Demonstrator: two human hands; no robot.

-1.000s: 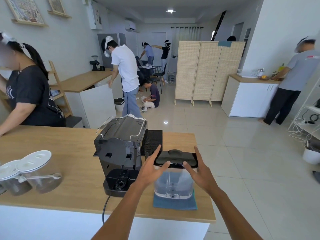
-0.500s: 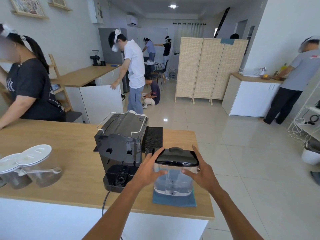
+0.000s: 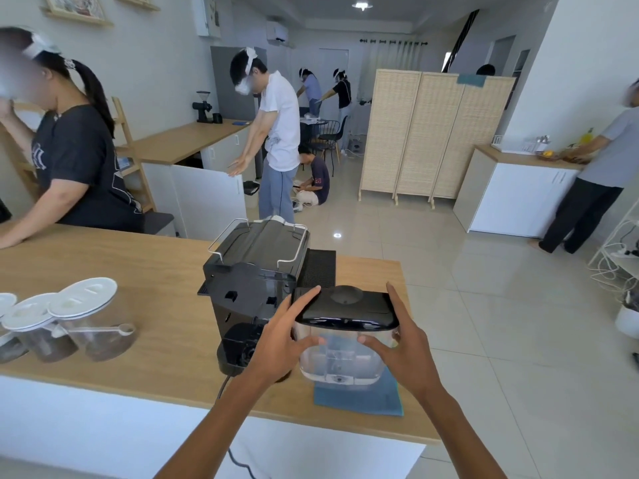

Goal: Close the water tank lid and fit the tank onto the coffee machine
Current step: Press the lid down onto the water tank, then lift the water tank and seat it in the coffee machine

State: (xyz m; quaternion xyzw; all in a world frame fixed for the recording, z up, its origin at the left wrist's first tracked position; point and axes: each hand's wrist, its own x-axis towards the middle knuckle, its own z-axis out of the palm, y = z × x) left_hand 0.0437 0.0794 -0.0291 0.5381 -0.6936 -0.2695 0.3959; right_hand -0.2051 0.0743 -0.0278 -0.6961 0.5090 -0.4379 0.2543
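Observation:
The clear water tank point(image 3: 340, 361) has its black lid point(image 3: 347, 307) down on top. It hangs just above a blue cloth point(image 3: 361, 397) on the wooden counter. My left hand point(image 3: 281, 344) grips its left side and my right hand point(image 3: 403, 350) grips its right side, thumbs on the front wall. The black coffee machine point(image 3: 254, 278) stands right beside the tank on its left, its back face and bare round base socket point(image 3: 242, 350) towards me.
Lidded jars point(image 3: 88, 323) with a scoop stand at the counter's left. A black drip grid point(image 3: 318, 267) lies behind the tank. The counter's right edge point(image 3: 418, 375) is close to the tank. A person leans on the counter at far left; others stand beyond.
Both hands closed onto the tank's sides and raised it off the blue cloth. The lid stays down.

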